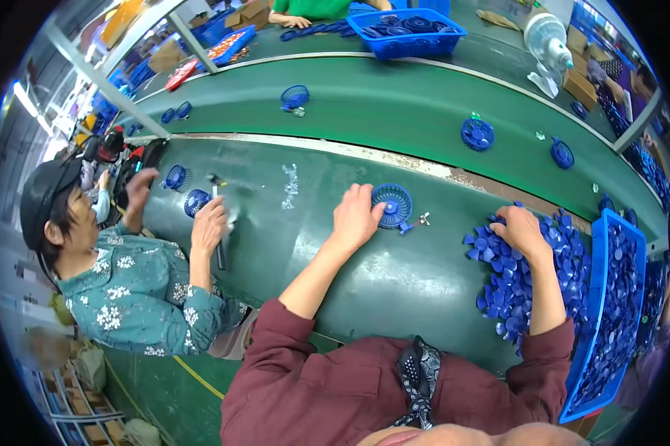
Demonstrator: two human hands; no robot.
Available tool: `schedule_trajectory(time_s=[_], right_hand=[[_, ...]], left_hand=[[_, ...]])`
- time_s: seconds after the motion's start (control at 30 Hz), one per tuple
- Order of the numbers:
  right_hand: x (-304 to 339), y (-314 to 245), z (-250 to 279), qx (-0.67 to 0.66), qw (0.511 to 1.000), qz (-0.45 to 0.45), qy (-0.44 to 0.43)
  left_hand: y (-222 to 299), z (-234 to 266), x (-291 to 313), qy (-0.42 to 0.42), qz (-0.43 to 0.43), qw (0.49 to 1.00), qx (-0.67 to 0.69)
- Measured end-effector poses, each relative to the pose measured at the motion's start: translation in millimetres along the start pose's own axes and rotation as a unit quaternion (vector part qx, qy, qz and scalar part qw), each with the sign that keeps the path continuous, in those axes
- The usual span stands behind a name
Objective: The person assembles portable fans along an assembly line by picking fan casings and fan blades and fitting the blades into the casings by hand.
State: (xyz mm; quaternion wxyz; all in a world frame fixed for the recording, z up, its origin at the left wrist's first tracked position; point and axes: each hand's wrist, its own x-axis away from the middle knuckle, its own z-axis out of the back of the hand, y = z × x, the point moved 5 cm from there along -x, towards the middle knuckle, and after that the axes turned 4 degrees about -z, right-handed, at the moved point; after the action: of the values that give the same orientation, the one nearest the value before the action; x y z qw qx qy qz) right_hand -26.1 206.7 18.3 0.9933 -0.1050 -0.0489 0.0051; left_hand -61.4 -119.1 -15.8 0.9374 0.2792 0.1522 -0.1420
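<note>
head view | left hand (356,217) laid flat, fingers spread, touching blue round grille (393,204) on green bench (394,275) | right hand (523,230) curled into heap of blue caps (509,286), grip cannot be told | grille judged light, stiff, thin-ribbed plastic, best taken by rim | blue crate (601,320) at right edge; blue basket (405,33) far side; no labels legible

Brown cardboard boxes (581,88) are seen stacked at the upper right, beyond the green conveyor belt and beside a white fan. More brown cardboard cartons (249,12) are set at the top edge, left of centre, behind a blue plastic tray. Another tan carton (167,54) is placed further left. No labels, signs or screens can be made out.
</note>
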Motion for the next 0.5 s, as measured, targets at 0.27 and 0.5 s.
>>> schedule_trajectory(time_s=[0.27, 0.5], right_hand=[[6, -8, 17, -0.162, 0.978, -0.018, 0.128], [53, -101, 11, -0.277, 0.946, 0.117, 0.123]], left_hand=[[2, -25, 0, -0.061, 0.109, 0.981, 0.147], [29, -67, 38, -0.164, 0.279, 0.694, 0.644]])
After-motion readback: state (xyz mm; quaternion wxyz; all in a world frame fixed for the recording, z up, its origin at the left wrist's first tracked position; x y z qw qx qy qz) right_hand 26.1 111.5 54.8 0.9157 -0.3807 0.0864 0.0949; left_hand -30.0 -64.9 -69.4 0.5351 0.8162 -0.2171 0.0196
